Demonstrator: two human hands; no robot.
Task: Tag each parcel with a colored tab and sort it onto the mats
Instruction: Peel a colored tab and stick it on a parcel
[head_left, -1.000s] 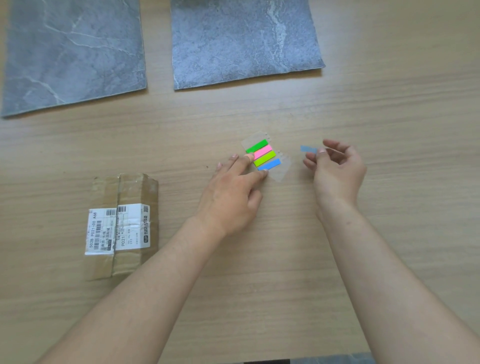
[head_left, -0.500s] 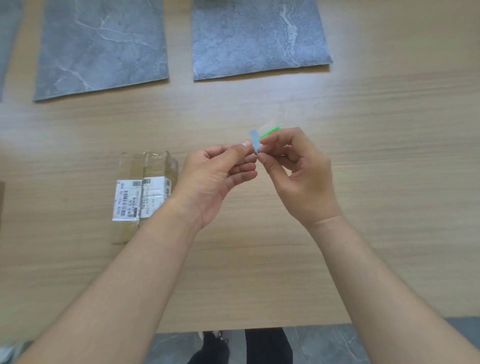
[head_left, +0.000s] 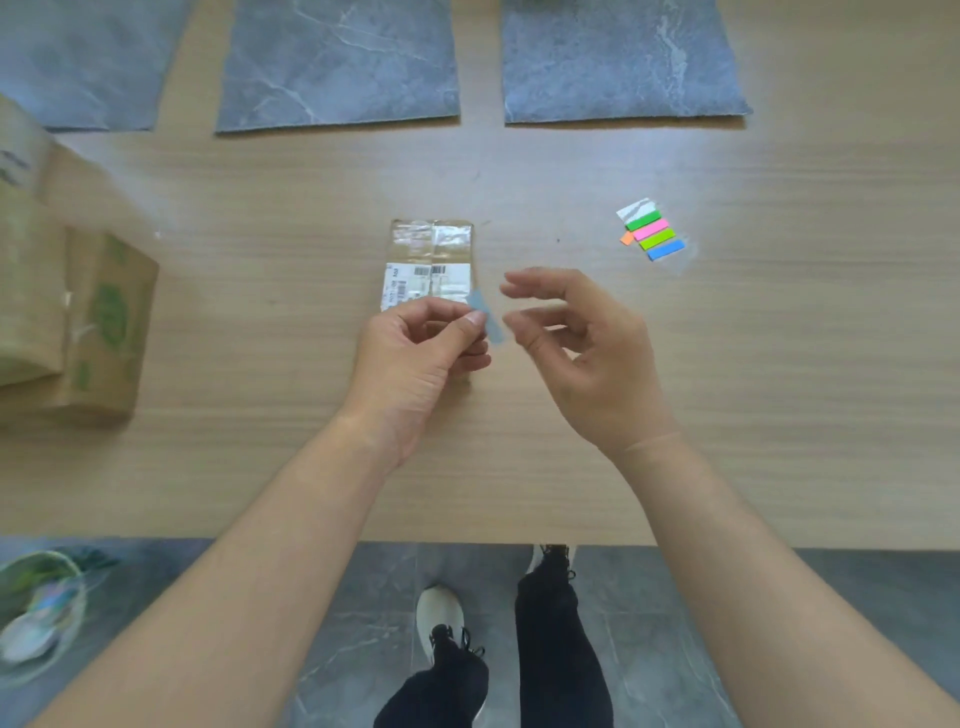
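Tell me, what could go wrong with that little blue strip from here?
1. The left hand pinches the blue tab by one end only, so the thin strip could curl and stick to the fingers or to itself.
2. That hand hides the near end of the parcel from this view, so the tab might land crooked or over the barcodes on the label.

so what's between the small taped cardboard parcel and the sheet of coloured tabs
Nothing: in the head view only bare light wooden tabletop runs between the small taped cardboard parcel and the clear sheet of coloured tabs.
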